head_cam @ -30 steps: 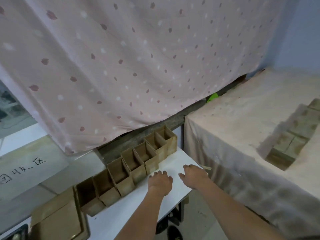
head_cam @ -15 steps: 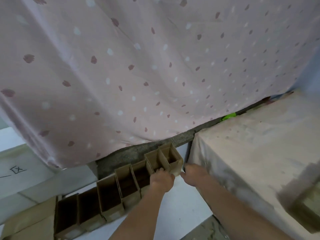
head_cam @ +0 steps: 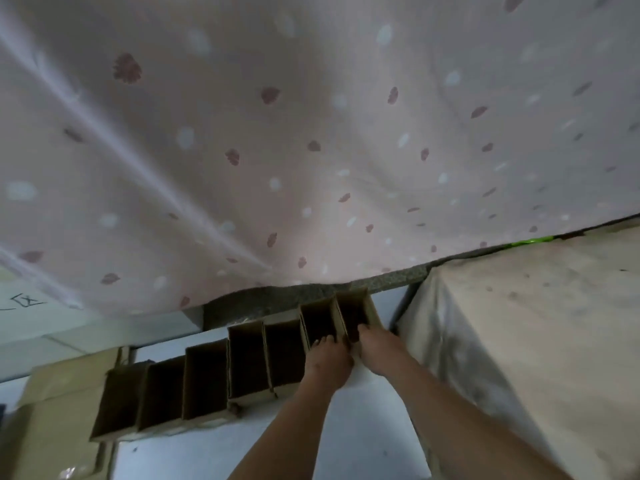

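Observation:
A row of several open brown cardboard boxes [head_cam: 207, 379] stands along the back of a white table [head_cam: 259, 445]. My left hand [head_cam: 327, 360] is at the near wall of the second box from the right [head_cam: 317, 320], with its fingertips curled over the rim. My right hand [head_cam: 377, 348] holds the near wall of the rightmost box [head_cam: 353, 306], thumb inside the opening. The two hands are side by side, almost touching. The insides of the boxes are dark.
A pink spotted curtain [head_cam: 311, 150] hangs low over the back of the boxes. A cloth-covered table [head_cam: 536, 323] stands close on the right. Flat cardboard [head_cam: 62, 427] lies at the left. A green object [head_cam: 526, 241] shows under the curtain edge.
Both hands have moved forward from the bare table top to the two rightmost boxes and taken hold of their near walls. The view has come closer to the curtain.

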`<state>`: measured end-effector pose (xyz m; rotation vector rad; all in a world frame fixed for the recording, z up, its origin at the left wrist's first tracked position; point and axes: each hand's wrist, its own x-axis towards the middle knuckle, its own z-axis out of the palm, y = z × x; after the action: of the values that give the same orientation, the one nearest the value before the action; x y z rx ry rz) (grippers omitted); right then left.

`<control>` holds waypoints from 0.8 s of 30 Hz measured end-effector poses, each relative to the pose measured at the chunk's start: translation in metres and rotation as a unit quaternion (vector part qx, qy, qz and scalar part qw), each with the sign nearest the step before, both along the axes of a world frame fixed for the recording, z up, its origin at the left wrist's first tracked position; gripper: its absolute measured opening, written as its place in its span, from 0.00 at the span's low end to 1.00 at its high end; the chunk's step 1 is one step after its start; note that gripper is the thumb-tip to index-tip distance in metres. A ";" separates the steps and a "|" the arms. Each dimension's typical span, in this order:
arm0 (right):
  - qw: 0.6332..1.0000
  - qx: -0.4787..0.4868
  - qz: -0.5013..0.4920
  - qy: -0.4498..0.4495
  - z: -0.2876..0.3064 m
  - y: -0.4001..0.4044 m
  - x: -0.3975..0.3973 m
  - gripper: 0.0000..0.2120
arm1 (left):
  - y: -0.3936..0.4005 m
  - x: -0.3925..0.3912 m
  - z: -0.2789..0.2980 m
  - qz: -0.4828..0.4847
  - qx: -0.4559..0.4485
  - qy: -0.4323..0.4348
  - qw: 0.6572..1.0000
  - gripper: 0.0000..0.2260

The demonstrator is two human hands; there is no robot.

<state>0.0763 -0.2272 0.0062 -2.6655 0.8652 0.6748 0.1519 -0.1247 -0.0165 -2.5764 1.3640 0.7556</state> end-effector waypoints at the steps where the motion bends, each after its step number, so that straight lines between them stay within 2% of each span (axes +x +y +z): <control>1: 1.000 0.002 0.015 0.008 -0.005 -0.005 0.003 0.17 | -0.003 -0.002 -0.003 0.009 0.000 0.006 1.000 0.22; 10: 0.991 0.002 0.130 0.037 -0.044 -0.033 0.017 0.16 | -0.027 -0.007 -0.032 0.109 0.037 0.027 0.993 0.19; 13: 0.988 0.030 0.150 0.033 -0.051 -0.040 0.024 0.14 | -0.032 -0.007 -0.039 0.142 0.037 0.034 0.989 0.17; 24: 0.989 0.055 0.141 -0.001 -0.055 -0.033 -0.010 0.10 | -0.025 -0.045 -0.046 0.161 0.040 0.031 0.986 0.16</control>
<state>0.0661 -0.2606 -0.0488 -2.7116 0.4385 0.7582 0.1069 -0.1498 -0.0627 -2.7627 0.9182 0.9229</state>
